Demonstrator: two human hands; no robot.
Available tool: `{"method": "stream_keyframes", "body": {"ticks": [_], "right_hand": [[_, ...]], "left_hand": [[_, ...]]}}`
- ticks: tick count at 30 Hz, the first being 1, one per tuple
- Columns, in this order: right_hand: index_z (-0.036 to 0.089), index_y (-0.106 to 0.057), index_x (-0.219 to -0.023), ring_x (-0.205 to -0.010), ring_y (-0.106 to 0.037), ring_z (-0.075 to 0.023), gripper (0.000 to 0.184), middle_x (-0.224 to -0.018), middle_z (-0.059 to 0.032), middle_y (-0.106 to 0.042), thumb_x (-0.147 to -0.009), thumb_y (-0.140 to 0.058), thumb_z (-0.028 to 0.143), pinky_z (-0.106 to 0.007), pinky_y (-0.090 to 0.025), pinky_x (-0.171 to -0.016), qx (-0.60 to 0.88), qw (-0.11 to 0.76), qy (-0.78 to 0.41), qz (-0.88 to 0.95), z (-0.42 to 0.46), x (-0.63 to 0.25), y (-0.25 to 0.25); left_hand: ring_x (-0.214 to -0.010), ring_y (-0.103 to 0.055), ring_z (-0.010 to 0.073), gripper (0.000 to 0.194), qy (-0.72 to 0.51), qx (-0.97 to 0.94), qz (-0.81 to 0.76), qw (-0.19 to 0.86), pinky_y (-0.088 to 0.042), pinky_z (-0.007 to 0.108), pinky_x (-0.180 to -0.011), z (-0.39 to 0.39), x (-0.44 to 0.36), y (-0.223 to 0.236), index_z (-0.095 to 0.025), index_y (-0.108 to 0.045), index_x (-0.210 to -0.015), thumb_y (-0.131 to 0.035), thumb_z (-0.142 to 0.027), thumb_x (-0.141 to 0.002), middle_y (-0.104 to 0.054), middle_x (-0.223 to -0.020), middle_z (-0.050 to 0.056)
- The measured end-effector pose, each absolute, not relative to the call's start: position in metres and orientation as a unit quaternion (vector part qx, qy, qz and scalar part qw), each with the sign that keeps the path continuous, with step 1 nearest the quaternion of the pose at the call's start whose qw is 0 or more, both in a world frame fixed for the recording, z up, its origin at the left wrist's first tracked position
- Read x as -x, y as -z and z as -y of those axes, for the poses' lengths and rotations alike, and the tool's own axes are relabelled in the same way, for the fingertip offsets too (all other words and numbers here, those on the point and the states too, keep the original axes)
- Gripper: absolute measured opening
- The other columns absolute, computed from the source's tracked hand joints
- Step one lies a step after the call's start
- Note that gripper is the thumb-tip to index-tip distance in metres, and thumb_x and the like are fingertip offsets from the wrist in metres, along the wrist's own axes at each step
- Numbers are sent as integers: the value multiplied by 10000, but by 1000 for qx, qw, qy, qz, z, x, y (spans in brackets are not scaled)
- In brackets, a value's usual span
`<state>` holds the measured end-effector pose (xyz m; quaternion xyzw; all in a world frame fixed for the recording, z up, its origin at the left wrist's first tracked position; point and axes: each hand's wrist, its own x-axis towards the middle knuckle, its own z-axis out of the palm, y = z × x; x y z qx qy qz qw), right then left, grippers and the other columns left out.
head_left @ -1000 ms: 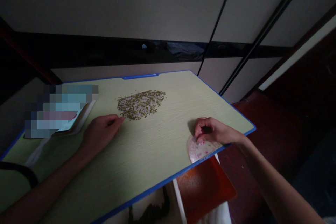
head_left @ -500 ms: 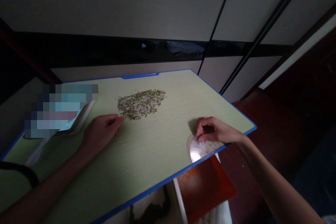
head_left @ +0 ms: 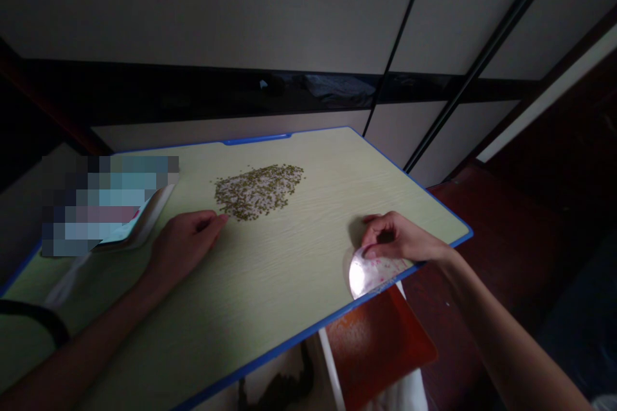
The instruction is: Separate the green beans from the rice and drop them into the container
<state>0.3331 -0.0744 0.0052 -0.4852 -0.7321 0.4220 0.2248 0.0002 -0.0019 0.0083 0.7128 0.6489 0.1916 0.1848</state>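
A patch of small green beans or seeds (head_left: pixel 258 191), mixed with paler bits, lies spread on the light wood-patterned tabletop (head_left: pixel 270 270). My left hand (head_left: pixel 190 237) rests at the near left edge of the patch, thumb and forefinger closed together; whether anything is between them is hidden. Near the front right edge, my right hand (head_left: pixel 398 239) pinches the far rim of a round, pale, shiny disc with pink marks (head_left: pixel 378 270), perhaps a lid or shallow dish. A bright glare covers the disc's left part, and the hand hides some of it.
A blurred-out flat object (head_left: pixel 116 205), perhaps a device or book, lies at the table's left. A dark strap or cable (head_left: pixel 38 314) curves at lower left. Below the front edge stands an orange-red container (head_left: pixel 380 337). Cabinet doors (head_left: pixel 202 6) rise behind the table.
A strong glare has appeared on the disc, which seems slightly tilted. My right hand has shifted a little to the right and its fingers have loosened somewhat. My left hand stays put.
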Motion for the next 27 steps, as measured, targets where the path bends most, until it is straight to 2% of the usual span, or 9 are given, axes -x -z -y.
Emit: {"method": "stream_keyframes", "body": {"ticks": [9,13,20,24,27], "right_hand": [[147,-657,-663,-567,-538,-100,174,-575,17,-584,-649,-709,311,-291,-445,-657,471,207,-439,737,74,-334,-5],[140,-638,-646,-560,-522,-93,204,-578,15,-573,-625,-727,322,-257,-427,-598,471,218,-457,722,76,-336,-5],[141,-549,-675,-476,-456,-63,284,-558,17,-547,-660,-689,388,-199,-346,-459,491,356,-515,606,69,-336,-6],[163,-548,-743,-432,-416,-64,300,-536,29,-525,-659,-679,419,-202,-310,-414,519,451,-463,560,31,-328,-11],[159,-584,-745,-460,-432,-67,327,-558,29,-538,-593,-710,420,-206,-331,-440,505,523,-419,545,-14,-319,-12]], "left_hand": [[-443,-389,109,361,-192,-715,-647,184,-242,225,-487,4,-1,-10,-197,-390,-464,-387,-420,-747,-368,-394,-64],[-451,-398,110,358,-191,-715,-646,186,-242,222,-485,3,-2,-9,-196,-396,-470,-387,-427,-743,-385,-401,-63],[-454,-398,114,359,-193,-714,-647,184,-244,230,-494,4,-3,-11,-198,-391,-462,-376,-423,-742,-387,-403,-59],[-454,-403,119,361,-196,-713,-646,191,-233,240,-481,3,-2,-9,-205,-374,-463,-365,-436,-739,-376,-408,-55],[-449,-400,122,360,-198,-709,-649,191,-226,247,-476,2,-1,-6,-209,-365,-461,-360,-447,-731,-374,-406,-51]]}}
